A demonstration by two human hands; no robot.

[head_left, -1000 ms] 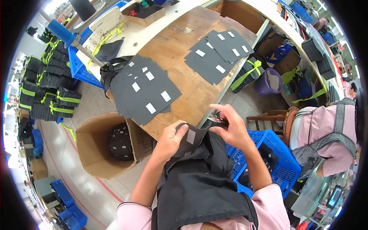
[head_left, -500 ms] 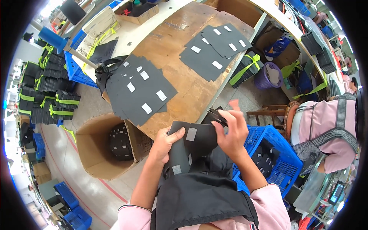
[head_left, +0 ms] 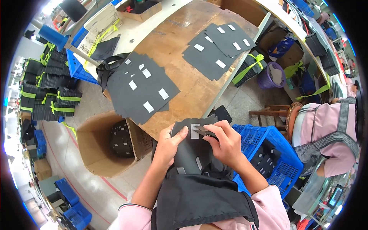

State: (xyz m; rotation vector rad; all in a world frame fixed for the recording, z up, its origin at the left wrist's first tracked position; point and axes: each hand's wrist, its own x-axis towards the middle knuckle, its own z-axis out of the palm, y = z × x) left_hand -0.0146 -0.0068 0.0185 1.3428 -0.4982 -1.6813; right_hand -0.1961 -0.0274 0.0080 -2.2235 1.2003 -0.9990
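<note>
A dark grey fabric piece (head_left: pixel 188 147) is held in front of the body, just off the near edge of the wooden bench (head_left: pixel 184 82) and above the dark apron (head_left: pixel 199 199) covering the lap. The left hand (head_left: pixel 166 145) is closed on the left side of the piece, with the thumb laid across its face. The right hand (head_left: pixel 226 143) is clenched around small black snips (head_left: pixel 205 132), the tip of which is seen touching a white label (head_left: pixel 194 131) sewn near the upper edge of the piece; a second white label (head_left: pixel 199 163) is seen lower on the same piece. On the bench, a spread stack of dark pieces with white labels (head_left: pixel 140 88) is laid at the left near corner, partly overhanging the edge, and a second stack of the same pieces (head_left: pixel 216 48) is laid toward the right edge. An open cardboard box (head_left: pixel 101 147) containing dark pieces is placed on the floor below the left near corner of the bench. A blue plastic crate (head_left: pixel 268 157) holding dark pieces is placed just beside the right forearm. Bundles of dark pieces tied with yellow-green bands (head_left: pixel 46 92) are stacked on the floor, well apart from the hands. Another person in a pink top (head_left: pixel 326 130) is seated to the right of the crate.
</note>
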